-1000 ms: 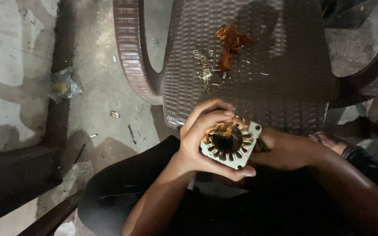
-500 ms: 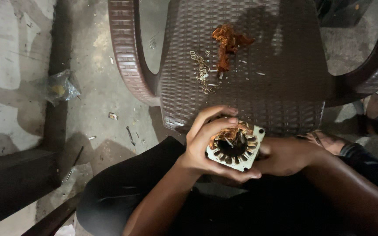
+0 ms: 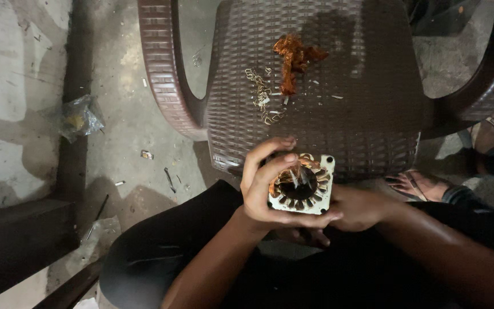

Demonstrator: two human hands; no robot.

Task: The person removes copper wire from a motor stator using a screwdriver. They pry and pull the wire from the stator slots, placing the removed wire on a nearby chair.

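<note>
- Looking down from the head camera, a brown woven plastic chair point(image 3: 338, 97) fills the upper middle of the view, and its seat serves as the surface.
- Bare grey concrete floor point(image 3: 115, 131) lies to the left of the chair, stained and littered with small scraps.
- Crumpled clear plastic bag point(image 3: 78, 117) rests on the floor well to the left of the chair; something yellowish shows inside it, too small to tell what.
- Dark low beam point(image 3: 24, 240) runs across the floor further left of the chair, in shadow.
- On the chair seat, a clump of orange-brown copper wire point(image 3: 294, 60) lies near the middle.
- Just left of that clump, still on the chair seat, sits a scatter of small pale wire loops point(image 3: 263, 97).
- Motor stator point(image 3: 301, 186), a pale square metal core with a dark round bore and slots around it, is held just below the chair's front edge, above the person's dark-clad lap.
- Left hand point(image 3: 267, 183) grasps the stator from its left side, fingers curled over the top edge and thumb along the bottom.
- Right hand point(image 3: 358, 206) supports the stator from the right and underneath, closed around its lower corner; its fingertips are hidden.
- Sandalled foot point(image 3: 418, 186) shows on the floor to the right of the chair's front edge.
</note>
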